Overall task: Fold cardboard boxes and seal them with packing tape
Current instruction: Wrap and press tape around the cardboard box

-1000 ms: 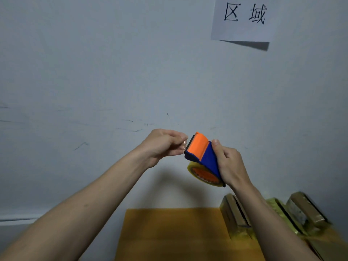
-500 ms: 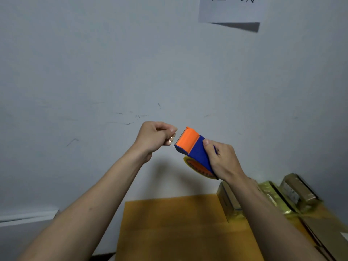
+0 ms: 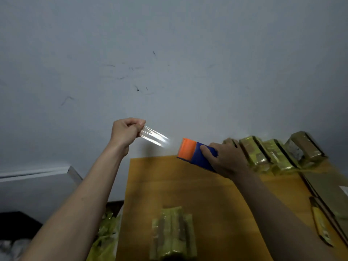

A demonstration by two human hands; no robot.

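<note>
The right hand (image 3: pixel 228 160) is wrapped round a blue and orange plastic tape dispenser (image 3: pixel 195 154), holding it just above the far edge of the yellow-brown worktop (image 3: pixel 188 185). Up and to the left of the dispenser, the left hand (image 3: pixel 126 133) pinches the free end of a clear strip of packing tape (image 3: pixel 154 136) — the two hands stand well apart, which keeps the strip taut and probably stops it curling back on itself. Beyond the dispenser, to its right, a row of tape-wrapped brown cardboard boxes (image 3: pixel 273 155) leans along the grey wall (image 3: pixel 169 53). Nearer the person than the dispenser lies another wrapped cardboard bundle (image 3: pixel 173 232) — likely the piece this length is meant for.
</note>
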